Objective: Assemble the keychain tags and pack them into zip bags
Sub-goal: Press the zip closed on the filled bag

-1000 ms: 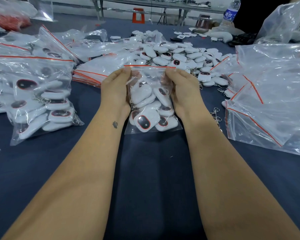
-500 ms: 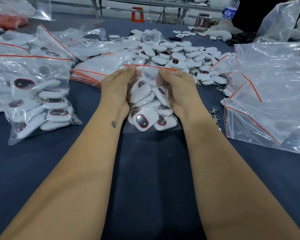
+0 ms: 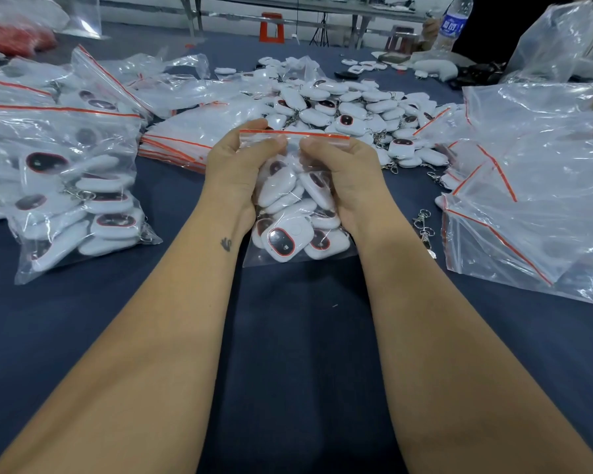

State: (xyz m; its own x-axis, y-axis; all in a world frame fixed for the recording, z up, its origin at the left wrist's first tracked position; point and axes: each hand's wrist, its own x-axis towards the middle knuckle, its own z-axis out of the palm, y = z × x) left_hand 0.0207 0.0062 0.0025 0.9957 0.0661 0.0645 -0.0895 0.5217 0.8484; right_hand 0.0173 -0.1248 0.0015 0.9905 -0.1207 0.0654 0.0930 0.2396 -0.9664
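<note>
A small clear zip bag [image 3: 297, 213] with a red seal strip stands upright on the dark blue table [image 3: 298, 336], filled with several white keychain tags that have dark red-rimmed ovals. My left hand [image 3: 235, 167] grips the bag's left side and pinches the top just under the strip. My right hand [image 3: 346, 172] grips the right side, its thumb pinching the top close to my left thumb. Behind the bag lies a loose heap of white tags [image 3: 353, 107].
Filled zip bags [image 3: 69, 186] are piled at the left. A stack of flat empty zip bags [image 3: 185, 138] lies behind my left hand. Large crumpled clear bags [image 3: 534, 186] cover the right. Loose metal clasps [image 3: 423, 224] lie beside my right wrist. A water bottle [image 3: 454, 22] stands far back.
Both thumbs have moved inward along the bag's top, from the outer corners toward the middle. The bag has stayed in place on the table.
</note>
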